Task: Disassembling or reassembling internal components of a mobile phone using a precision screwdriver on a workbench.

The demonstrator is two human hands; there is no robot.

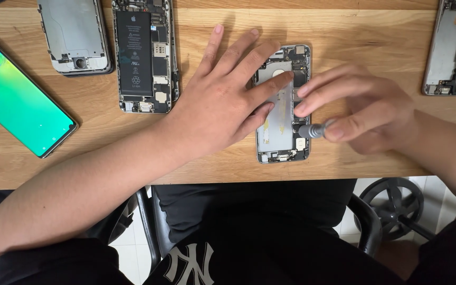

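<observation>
A person's left hand (222, 97) lies flat, fingers (270, 84) spread wide, across an opened phone body (283, 105) on a wooden table (344, 42), pinning it in place. The right hand (365, 113), blurred by motion, closes its fingertips round a small screwdriver (312, 130), whose knurled metal grip sits over the phone's right edge; the tip itself is hidden.

The step in hand looks like work on a tiny screw. Done well, it calls for the driver held square to the screw, steady downward pressure and slow turns between fingertips, while the flat hand stops the smooth metal shell sliding on the table.

The shell is a thin, round-cornered grey tray, with a bare silver plate on its left and dense dark circuitry down its right. 4 other phones ring the table: one opened with a flat black battery (134, 53), a stripped silver housing (75, 34), another gutted body (455, 47) at far right, and a glossy lit smartphone (19, 95) glowing green.
</observation>
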